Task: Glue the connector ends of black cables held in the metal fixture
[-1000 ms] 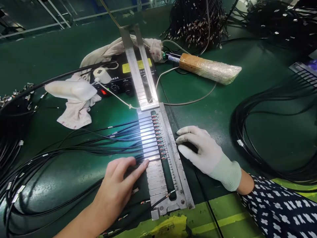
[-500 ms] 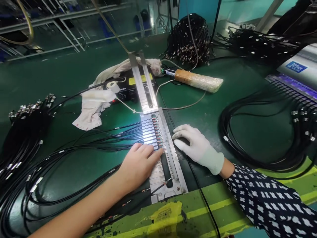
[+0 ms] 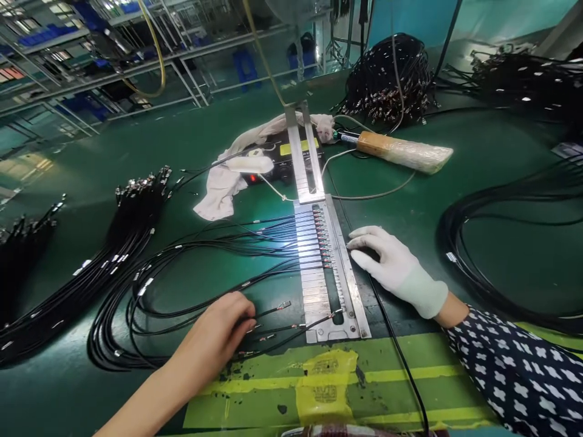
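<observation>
My left hand (image 3: 228, 325), bare, is closed around a thin black cable (image 3: 273, 308) whose metal-tipped end sticks out to the right. A slotted metal fixture (image 3: 315, 291) lies right of it, with a row of several black cables (image 3: 277, 233) seated across its upper part. One more cable end reaches the fixture's lower end. My right hand (image 3: 387, 261), in a white glove, rests beside the fixture's right edge with fingers curved and apart. A black cable runs beneath it; whether the fingertips touch it is unclear.
Behind the fixture are a black control box (image 3: 282, 167), a white cloth (image 3: 218, 194) and a wrapped handle (image 3: 405, 152). Cable bundles lie at left (image 3: 136, 212), back right (image 3: 387, 79) and right (image 3: 455, 243). Green-yellow tape (image 3: 255, 394) covers the front edge.
My left hand has left the seated cables and moved down and left to the loose cable ends, closing on one. The right hand stays beside the fixture. The camera view has shifted.
</observation>
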{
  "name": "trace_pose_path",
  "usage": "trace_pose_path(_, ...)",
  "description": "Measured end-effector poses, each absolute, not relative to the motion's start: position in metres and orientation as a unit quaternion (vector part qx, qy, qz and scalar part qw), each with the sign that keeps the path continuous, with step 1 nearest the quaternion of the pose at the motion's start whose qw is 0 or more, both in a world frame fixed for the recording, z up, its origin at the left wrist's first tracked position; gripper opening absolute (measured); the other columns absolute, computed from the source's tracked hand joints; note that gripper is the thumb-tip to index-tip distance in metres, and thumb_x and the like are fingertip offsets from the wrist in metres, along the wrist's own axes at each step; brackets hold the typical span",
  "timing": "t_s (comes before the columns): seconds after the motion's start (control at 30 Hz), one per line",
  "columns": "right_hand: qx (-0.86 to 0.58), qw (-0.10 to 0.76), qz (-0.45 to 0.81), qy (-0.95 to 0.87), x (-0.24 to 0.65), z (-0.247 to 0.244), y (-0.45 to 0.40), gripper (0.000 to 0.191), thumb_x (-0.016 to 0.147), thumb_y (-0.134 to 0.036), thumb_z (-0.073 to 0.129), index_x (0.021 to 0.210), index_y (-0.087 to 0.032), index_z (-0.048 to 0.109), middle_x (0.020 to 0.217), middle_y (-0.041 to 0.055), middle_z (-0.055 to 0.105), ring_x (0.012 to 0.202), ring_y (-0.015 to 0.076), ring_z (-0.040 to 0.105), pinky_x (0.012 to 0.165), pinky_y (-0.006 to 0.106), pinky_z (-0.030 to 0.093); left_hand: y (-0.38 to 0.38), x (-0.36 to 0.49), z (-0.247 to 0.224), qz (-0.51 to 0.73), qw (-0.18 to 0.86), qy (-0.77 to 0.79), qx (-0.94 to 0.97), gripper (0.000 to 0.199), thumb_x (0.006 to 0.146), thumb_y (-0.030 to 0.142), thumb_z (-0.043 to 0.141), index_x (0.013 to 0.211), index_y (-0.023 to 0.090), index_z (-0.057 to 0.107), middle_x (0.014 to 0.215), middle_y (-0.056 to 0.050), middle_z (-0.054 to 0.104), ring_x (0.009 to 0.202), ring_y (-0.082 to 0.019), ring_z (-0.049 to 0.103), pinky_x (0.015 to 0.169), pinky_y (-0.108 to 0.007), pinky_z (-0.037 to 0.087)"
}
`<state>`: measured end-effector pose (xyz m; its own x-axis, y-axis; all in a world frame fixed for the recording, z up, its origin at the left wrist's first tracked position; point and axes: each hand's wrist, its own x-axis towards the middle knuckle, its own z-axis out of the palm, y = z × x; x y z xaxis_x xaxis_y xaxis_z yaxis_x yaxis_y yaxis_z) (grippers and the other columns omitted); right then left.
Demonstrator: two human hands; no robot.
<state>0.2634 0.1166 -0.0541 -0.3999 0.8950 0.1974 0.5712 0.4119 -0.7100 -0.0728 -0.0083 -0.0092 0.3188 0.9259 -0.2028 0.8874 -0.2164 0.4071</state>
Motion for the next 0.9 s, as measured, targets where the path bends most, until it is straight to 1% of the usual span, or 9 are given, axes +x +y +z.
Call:
trace_pose_path(0.1, -0.464, 0.281, 0.277, -0.793, 0.266, -0.055, 0.108, 0.015, 0.093, -0.031, 0.053, 0.097, -0.026, 0.066, 0.122, 0.0047, 0.06, 0.115, 0.0255, 0.055, 0.1, 0.046, 0.042, -0.009, -0.068, -0.008, 0.062, 0.251, 0.594, 0.761, 0.019, 0.098, 0.029, 0.042, 0.084, 0.02, 0.053, 0.083, -0.001, 0.057, 0.076, -0.016, 0.056, 0.068, -0.026, 0.047)
trace_pose_path(0.17, -0.47, 0.273, 0.274, -0.793, 0.267, -0.054, 0.103, 0.015, 0.093, -0.031, 0.053, 0.097, -0.025, 0.066, 0.122, 0.0054, 0.06, 0.114, 0.0261, 0.056, 0.099, 0.047, 0.043, -0.007, -0.068, -0.003, 0.135, 0.237, 0.619, 0.736, 0.016, 0.097, 0.031, 0.046, 0.088, 0.021, 0.053, 0.08, 0.0, 0.058, 0.072, -0.014, 0.056, 0.064, -0.024, 0.047)
trace_pose_path(0.27, -0.483, 0.269, 0.272, -0.788, 0.265, -0.05, 0.1, 0.013, 0.092, -0.028, 0.054, 0.094, -0.025, 0.066, 0.12, 0.0051, 0.061, 0.113, 0.0259, 0.056, 0.097, 0.048, 0.042, 0.005, -0.066, 0.006, 0.273, 0.133, 0.649, 0.698, 0.008, 0.095, 0.028, 0.052, 0.099, 0.022, 0.056, 0.085, 0.001, 0.06, 0.073, -0.013, 0.058, 0.066, -0.023, 0.048)
trace_pose_path(0.33, -0.49, 0.269, 0.273, -0.783, 0.263, -0.047, 0.1, 0.011, 0.092, -0.026, 0.054, 0.092, -0.025, 0.066, 0.118, 0.0049, 0.062, 0.113, 0.0254, 0.057, 0.096, 0.047, 0.042, 0.019, -0.059, 0.008, 0.299, 0.079, 0.606, 0.733, 0.015, 0.094, 0.02, 0.054, 0.108, 0.022, 0.058, 0.094, -0.001, 0.062, 0.082, -0.013, 0.059, 0.074, -0.023, 0.049)
trace_pose_path(0.43, -0.492, 0.272, 0.273, -0.781, 0.261, -0.046, 0.102, 0.01, 0.091, -0.024, 0.055, 0.092, -0.025, 0.065, 0.117, 0.0046, 0.062, 0.112, 0.0245, 0.057, 0.096, 0.046, 0.042, 0.041, -0.042, 0.004, 0.23, 0.107, 0.481, 0.839, 0.031, 0.095, 0.009, 0.045, 0.12, 0.022, 0.057, 0.101, -0.003, 0.061, 0.087, -0.012, 0.06, 0.076, -0.021, 0.049)
trace_pose_path(0.5, -0.49, 0.273, 0.272, -0.782, 0.261, -0.046, 0.102, 0.01, 0.091, -0.022, 0.056, 0.093, -0.025, 0.065, 0.117, 0.0037, 0.062, 0.112, 0.0235, 0.057, 0.096, 0.045, 0.041, 0.053, -0.03, -0.003, 0.17, 0.135, 0.423, 0.88, 0.038, 0.095, 0.004, 0.037, 0.124, 0.02, 0.055, 0.098, -0.005, 0.059, 0.083, -0.012, 0.059, 0.072, -0.02, 0.049)
trace_pose_path(0.6, -0.487, 0.278, 0.273, -0.782, 0.261, -0.046, 0.102, 0.01, 0.09, -0.019, 0.057, 0.092, -0.025, 0.064, 0.116, 0.0025, 0.062, 0.112, 0.0223, 0.057, 0.097, 0.043, 0.041, 0.064, -0.02, -0.012, 0.108, 0.117, 0.389, 0.907, 0.044, 0.092, 0.001, 0.03, 0.124, 0.016, 0.056, 0.091, -0.006, 0.057, 0.073, -0.012, 0.055, 0.065, -0.021, 0.048)
trace_pose_path(0.73, -0.494, 0.279, 0.28, -0.774, 0.261, -0.046, 0.103, 0.01, 0.089, -0.018, 0.059, 0.091, -0.026, 0.064, 0.115, 0.0012, 0.062, 0.111, 0.0217, 0.057, 0.097, 0.042, 0.04, 0.069, -0.017, -0.016, 0.074, 0.083, 0.379, 0.918, 0.042, 0.095, 0.005, 0.027, 0.124, 0.015, 0.056, 0.085, -0.006, 0.055, 0.067, -0.013, 0.052, 0.059, -0.021, 0.044)
trace_pose_path(0.9, -0.497, 0.277, 0.285, -0.772, 0.261, -0.046, 0.104, 0.01, 0.089, -0.018, 0.06, 0.092, -0.026, 0.064, 0.115, 0.0009, 0.062, 0.111, 0.0219, 0.056, 0.096, 0.041, 0.04, 0.073, -0.014, -0.01, 0.065, 0.037, 0.357, 0.931, 0.038, 0.1, 0.014, 0.025, 0.123, 0.015, 0.056, 0.083, -0.005, 0.056, 0.067, -0.014, 0.052, 0.06, -0.022, 0.043)
